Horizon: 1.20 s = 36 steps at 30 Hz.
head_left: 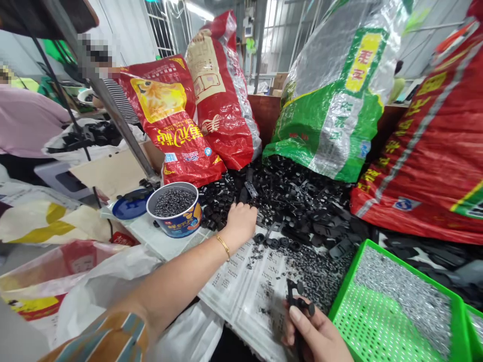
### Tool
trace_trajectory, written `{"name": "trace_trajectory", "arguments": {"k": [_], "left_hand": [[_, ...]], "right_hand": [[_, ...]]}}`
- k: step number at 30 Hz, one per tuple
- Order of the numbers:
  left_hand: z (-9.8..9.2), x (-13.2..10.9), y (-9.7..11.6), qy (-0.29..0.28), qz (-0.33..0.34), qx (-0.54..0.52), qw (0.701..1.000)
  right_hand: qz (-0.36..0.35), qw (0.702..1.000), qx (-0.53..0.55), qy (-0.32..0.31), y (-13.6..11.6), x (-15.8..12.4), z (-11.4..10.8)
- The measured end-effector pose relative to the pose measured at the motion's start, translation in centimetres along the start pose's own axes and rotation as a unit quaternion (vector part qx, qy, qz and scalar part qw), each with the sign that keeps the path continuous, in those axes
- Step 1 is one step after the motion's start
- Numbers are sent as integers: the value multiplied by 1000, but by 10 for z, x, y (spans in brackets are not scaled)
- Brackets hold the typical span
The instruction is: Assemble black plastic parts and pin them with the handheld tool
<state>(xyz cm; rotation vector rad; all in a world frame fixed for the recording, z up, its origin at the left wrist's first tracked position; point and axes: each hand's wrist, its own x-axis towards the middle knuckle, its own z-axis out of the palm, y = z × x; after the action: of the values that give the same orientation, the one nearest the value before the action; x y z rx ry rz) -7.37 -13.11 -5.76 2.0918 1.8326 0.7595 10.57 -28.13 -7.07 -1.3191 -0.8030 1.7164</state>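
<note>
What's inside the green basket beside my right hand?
The green basket holds small silvery pieces, with bare perforated floor at its near left. The heap hides the floor beneath and any deeper contents.

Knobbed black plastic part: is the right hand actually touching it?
Touching. The head view shows the right hand holding the knobbed black plastic part, thumb against it.

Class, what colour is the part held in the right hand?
The held part is black; it shows best in the head view.
</note>
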Motion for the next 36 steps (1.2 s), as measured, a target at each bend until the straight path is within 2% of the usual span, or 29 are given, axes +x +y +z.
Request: {"name": "trace_trajectory", "arguments": {"k": [4,7,9,11,14,16,18,19,21,23,25,26,28,29,32,34,36], "left_hand": [[-6,-10,-6,4,4,6,1000],[-16,-17,-7,25,-6,-14,1000],[-21,-24,-5,44,-15,-69,997],[-25,-34,-1,37,-11,-174,984],[-29,-54,8,-37,79,-251,964],[-33,-67,13,-105,171,-236,951],[-37,-78,17,-170,237,-218,931],[-38,-83,19,-199,254,-216,922],[-40,-92,22,-240,260,-236,905],[-37,-99,24,-250,218,-301,894],[-30,-107,26,-225,102,-414,876],[-25,-111,27,-206,26,-479,853],[-13,-120,31,-170,-114,-590,781],[-8,-124,34,-155,-163,-630,743],[3,-135,42,-126,-245,-692,667],[4,-139,45,-112,-279,-709,638],[3,-139,45,-101,-300,-712,626]], "right_hand": [[18,999,27,16,-1,-6,-4],[41,994,104,-10,-6,-10,-3],[56,986,155,-35,-9,-11,-3],[68,981,173,-53,-12,-11,-3],[44,989,135,-48,-16,-10,-3],[6,997,70,-7,-20,-10,-4],[-17,999,16,31,-23,-9,-4],[-14,999,1,36,-24,-9,-3],[16,1000,-2,6,-24,-8,-2],[42,999,12,-33,-22,-8,1],[45,998,27,-45,-17,-7,4],[41,998,29,-44,-15,-7,6],[36,998,25,-39,-10,-7,9],[34,999,20,-36,-8,-7,10],[29,999,-2,-15,-3,-6,14],[26,999,-19,5,-2,-6,15],[27,999,-32,30,-3,-6,14]]}}
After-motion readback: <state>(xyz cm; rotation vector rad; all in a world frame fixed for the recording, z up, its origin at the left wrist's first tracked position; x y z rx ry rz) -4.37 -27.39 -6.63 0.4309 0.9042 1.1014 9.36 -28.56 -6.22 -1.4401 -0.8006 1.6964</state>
